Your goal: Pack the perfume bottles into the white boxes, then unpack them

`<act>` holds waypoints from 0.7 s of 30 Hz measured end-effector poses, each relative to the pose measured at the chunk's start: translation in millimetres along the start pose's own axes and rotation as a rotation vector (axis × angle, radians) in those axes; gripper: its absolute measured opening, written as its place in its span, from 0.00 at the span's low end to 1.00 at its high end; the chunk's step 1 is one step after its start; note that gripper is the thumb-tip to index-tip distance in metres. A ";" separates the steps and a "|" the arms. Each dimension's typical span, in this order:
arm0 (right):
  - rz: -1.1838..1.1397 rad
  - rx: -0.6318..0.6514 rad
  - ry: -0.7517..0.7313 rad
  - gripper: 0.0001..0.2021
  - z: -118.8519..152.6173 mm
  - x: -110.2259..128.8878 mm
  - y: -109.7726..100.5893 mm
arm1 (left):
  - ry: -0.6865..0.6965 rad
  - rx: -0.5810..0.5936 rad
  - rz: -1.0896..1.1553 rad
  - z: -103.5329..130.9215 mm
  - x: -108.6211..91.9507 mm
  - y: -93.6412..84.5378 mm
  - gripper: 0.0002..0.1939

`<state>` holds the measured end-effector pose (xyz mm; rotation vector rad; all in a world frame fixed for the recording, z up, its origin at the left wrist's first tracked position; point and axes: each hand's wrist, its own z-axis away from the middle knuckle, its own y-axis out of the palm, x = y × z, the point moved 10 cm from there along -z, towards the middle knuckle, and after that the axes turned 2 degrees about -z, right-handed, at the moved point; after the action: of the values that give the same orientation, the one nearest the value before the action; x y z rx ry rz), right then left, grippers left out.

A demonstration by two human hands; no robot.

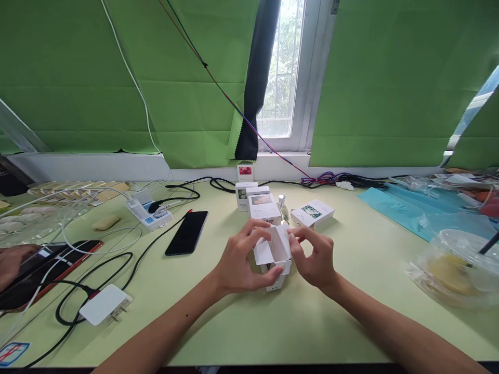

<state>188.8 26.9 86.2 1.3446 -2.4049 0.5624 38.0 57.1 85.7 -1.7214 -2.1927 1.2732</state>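
An upright white box [277, 250] with its top flaps spread stands in front of me at the centre of the table. My left hand [246, 255] curves round its left side, fingers at the back and thumb at the front. At the right flap, my right hand [315, 254] pinches the edge between thumb and fingers. Just behind is a small glass bottle with a silver cap [283, 208]. Beside it lie a white box with a floral picture [263, 206] and a flat white box with a green picture [312, 212]. The open box's contents cannot be made out.
A black phone [187, 232], a power strip [148, 212] and a white charger [106, 305] with cables lie to the left. Another person's hand [15, 264] rests at far left. A lidded plastic cup [460, 265] and blue sheet [409, 208] are at right.
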 end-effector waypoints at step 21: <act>-0.020 0.030 0.022 0.09 -0.1 -7.0 -0.1 | -0.040 0.032 0.080 -4.4 -2.3 1.6 0.25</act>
<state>192.4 32.1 83.1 1.3663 -2.3720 0.6063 42.4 57.7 88.6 -1.8047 -2.1320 1.3649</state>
